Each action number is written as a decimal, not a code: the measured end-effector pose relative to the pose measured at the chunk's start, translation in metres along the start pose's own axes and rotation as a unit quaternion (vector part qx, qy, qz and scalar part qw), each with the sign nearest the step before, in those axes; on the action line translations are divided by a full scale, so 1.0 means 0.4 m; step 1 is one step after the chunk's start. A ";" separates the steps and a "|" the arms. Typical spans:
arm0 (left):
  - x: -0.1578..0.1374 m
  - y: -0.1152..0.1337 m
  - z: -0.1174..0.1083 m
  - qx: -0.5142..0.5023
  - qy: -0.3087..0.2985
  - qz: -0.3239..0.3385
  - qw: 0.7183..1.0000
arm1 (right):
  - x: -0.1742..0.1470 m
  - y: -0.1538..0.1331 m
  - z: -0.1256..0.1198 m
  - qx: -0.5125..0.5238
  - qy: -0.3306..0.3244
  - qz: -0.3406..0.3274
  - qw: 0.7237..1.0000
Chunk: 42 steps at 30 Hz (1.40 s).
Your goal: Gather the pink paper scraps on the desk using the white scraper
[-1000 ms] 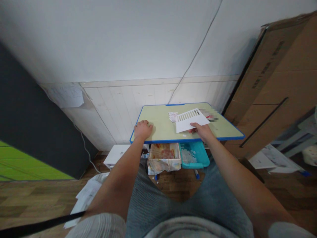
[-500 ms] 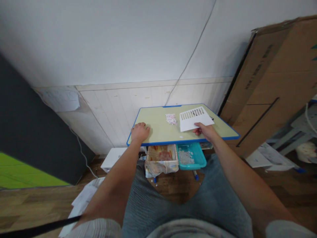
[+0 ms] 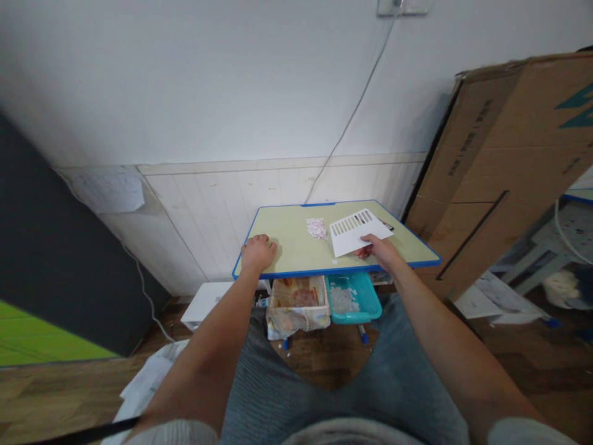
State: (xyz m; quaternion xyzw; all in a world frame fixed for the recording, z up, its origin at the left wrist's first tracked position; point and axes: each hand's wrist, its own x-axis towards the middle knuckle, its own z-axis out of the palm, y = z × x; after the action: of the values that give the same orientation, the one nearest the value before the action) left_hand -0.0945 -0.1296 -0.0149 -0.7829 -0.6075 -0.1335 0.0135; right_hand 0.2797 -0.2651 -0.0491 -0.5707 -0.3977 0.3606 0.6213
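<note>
A small yellow-green desk with a blue rim (image 3: 296, 273) stands against the wall in front of me. My left hand (image 3: 257, 252) rests curled on its near left corner, holding nothing. My right hand (image 3: 378, 248) pinches the near edge of a white sheet of paper (image 3: 356, 231) with a row of cut slits along its far side. The sheet lies low over the desk's right part. A small heap of pink and white paper scraps (image 3: 317, 228) lies just left of the sheet. A dark pen-like object (image 3: 388, 226) peeks out behind the sheet.
Under the desk sit a paper-lined box (image 3: 298, 303) and a teal tray (image 3: 352, 299) with white scraps. A large cardboard box (image 3: 504, 161) leans at the right. A cable (image 3: 352, 117) runs down the wall. Loose papers (image 3: 148, 380) lie on the wooden floor at left.
My right hand has drawn the slit sheet slightly left and nearer, toward the scrap heap. The camera has tilted up a little. My left hand has stayed on the desk corner.
</note>
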 end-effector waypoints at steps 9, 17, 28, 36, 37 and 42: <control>-0.005 0.005 -0.010 -0.002 -0.007 0.000 1.000 | -0.002 0.008 0.000 -0.013 -0.002 -0.016 1.000; -0.004 0.006 -0.009 0.001 -0.011 -0.001 1.000 | 0.011 0.017 -0.002 0.011 0.031 -0.011 0.999; -0.002 0.004 -0.005 0.000 -0.008 -0.003 1.000 | 0.020 0.009 -0.009 0.095 0.117 -0.037 0.988; -0.005 0.006 -0.008 -0.003 -0.010 -0.004 1.000 | 0.018 0.022 -0.006 0.043 0.083 -0.017 0.995; -0.005 0.007 -0.008 -0.004 -0.011 -0.005 1.000 | 0.015 0.025 -0.004 0.035 0.075 -0.014 0.996; -0.004 0.006 -0.005 -0.006 -0.012 -0.007 1.000 | 0.013 0.031 -0.006 0.030 0.063 -0.015 0.997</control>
State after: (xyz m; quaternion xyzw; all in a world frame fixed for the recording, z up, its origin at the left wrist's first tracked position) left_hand -0.0930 -0.1320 -0.0129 -0.7805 -0.6120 -0.1279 0.0013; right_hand 0.2839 -0.2604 -0.0611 -0.5673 -0.3551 0.3264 0.6675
